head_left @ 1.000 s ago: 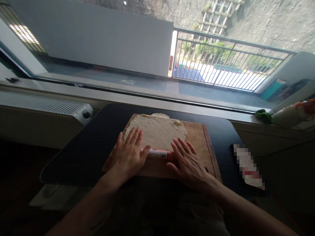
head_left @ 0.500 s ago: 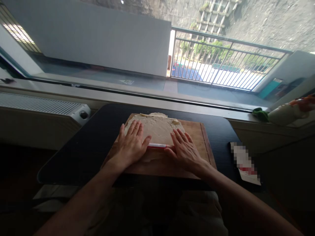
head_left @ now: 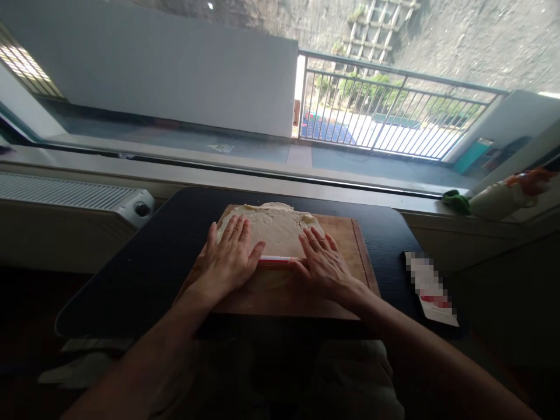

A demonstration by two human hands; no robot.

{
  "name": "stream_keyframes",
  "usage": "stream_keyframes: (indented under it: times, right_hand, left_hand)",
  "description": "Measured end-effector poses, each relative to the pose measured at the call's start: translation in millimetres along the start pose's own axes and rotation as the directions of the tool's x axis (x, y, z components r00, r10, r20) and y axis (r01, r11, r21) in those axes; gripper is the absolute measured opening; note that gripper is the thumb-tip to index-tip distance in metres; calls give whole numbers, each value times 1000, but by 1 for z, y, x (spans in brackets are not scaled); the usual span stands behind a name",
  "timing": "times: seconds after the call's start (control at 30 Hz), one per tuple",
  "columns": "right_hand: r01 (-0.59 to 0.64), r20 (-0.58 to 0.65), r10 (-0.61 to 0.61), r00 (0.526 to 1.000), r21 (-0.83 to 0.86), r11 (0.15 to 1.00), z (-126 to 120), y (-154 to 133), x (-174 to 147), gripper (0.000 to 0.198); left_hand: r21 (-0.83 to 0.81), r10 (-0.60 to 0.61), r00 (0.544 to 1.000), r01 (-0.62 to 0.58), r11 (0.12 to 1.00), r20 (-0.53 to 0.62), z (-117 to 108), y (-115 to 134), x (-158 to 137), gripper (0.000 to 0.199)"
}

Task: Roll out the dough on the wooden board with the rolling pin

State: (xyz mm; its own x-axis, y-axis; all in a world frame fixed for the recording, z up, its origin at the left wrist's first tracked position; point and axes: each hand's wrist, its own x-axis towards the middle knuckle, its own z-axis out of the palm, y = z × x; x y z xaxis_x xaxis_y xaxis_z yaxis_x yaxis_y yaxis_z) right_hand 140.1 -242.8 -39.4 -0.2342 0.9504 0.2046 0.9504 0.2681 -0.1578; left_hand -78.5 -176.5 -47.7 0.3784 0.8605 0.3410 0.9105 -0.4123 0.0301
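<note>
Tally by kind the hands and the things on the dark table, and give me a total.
Hands: 2 (left hand, right hand)
Red-and-white rod, apparently a rolling pin: 1
Dough sheet: 1
Wooden board: 1
Pixelated item, too obscured to identify: 1
Total: 6
</note>
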Motion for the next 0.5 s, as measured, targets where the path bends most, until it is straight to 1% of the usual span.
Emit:
stream_keyframes:
  times: [0.07,0.1,0.2,0.27,0.3,0.37,0.43,0.5]
  right_hand:
    - [-4,-4,4,1000,-11,1000,0,1,2,69]
    - [16,-2,-16,1000,-6,1000,0,-1,-4,70]
    - [100,9,-101,995,33,994,1,-9,-31,70]
    - [113,1,-113,994,43,993,2,-11,-36,69]
    - [97,-9,-97,995,36,995,2,-9,-30,68]
    - [30,-28,-30,999,4,1000,4,-2,-8,65]
    - [-46,-26,45,999,-24,999,4,5,17,64]
    - [-75,-10,74,997,-34,997,2,9,29,65]
  left_hand:
    - [0,-10,1000,10,1000,13,0,0,4,68]
    - [0,2,1000,-2,1000,11,-1,0,-1,68]
    - [-2,54,998,-55,999,-7,-5,0,-31,69]
    - [1,51,999,-51,999,-8,-5,0,-38,69]
    - [5,33,999,-33,999,-2,-4,0,-33,69]
    - [11,-28,999,27,1000,29,0,1,-9,70]
    - [0,-104,989,105,994,109,4,0,19,71]
    - [-7,-148,974,152,988,169,4,0,34,71]
